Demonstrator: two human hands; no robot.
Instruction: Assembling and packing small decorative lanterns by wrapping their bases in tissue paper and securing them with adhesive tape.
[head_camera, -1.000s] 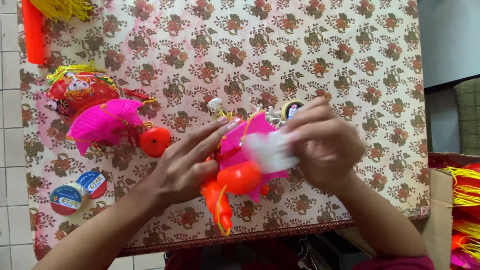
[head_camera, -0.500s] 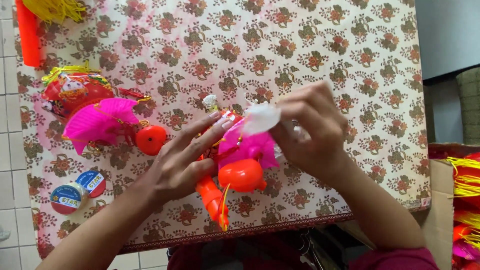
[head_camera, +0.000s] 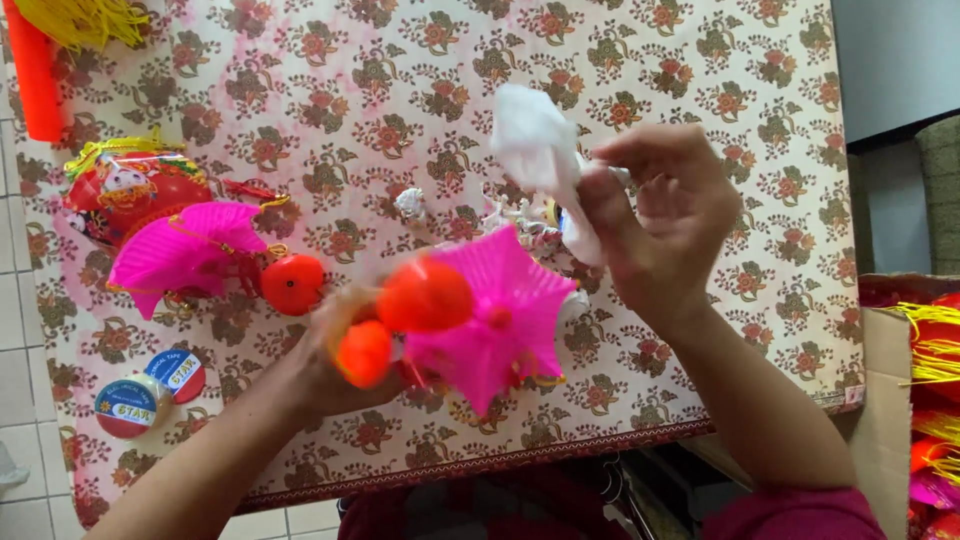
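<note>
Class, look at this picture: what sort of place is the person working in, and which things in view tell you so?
Probably a home or small workshop craft table where paper lanterns are put together. A flowered tablecloth covers the table, the left hand holds a pink and orange lantern, more lanterns lie alongside, and two tape rolls sit near the edge.

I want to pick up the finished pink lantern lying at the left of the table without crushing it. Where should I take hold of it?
Probably by the round orange ball at its right end, coming from above or from the right. The ball looks solid and sticks out clear of the rest, while the pink fan is thin, pleated and easily bent. The red figure crowds the upper left, so that side is less open.
</note>
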